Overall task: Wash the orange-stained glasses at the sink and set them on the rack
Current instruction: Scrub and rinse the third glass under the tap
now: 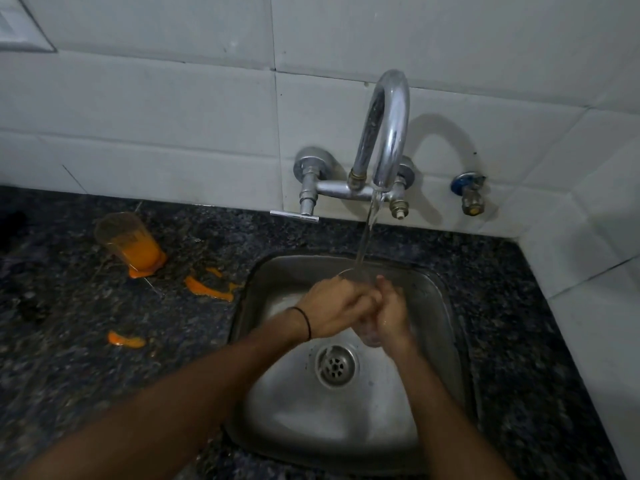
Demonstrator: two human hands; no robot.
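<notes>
Clear glass [356,276]: held over the back half of the sink [277,403], rim tipped up toward the tap [388,126], right under the stream.
Left hand [334,306]: fingers curled round the glass from its left side, black band [306,322] on the wrist.
Right hand [393,318]: wrapped round the glass from the right, fingers closed on it.
Water [369,230]: running, a thin stream dropping from the curved tap onto the rim.
Drain [336,365]: mid-sink, just below the hands.
Second glass [128,242]: on the counter [86,393] near the back edge, well left of the sink, orange in its lower part, a puddle at its foot.
Spills [207,289]: orange smears between that glass and the sink's left edge, one more nearer the front.
</notes>
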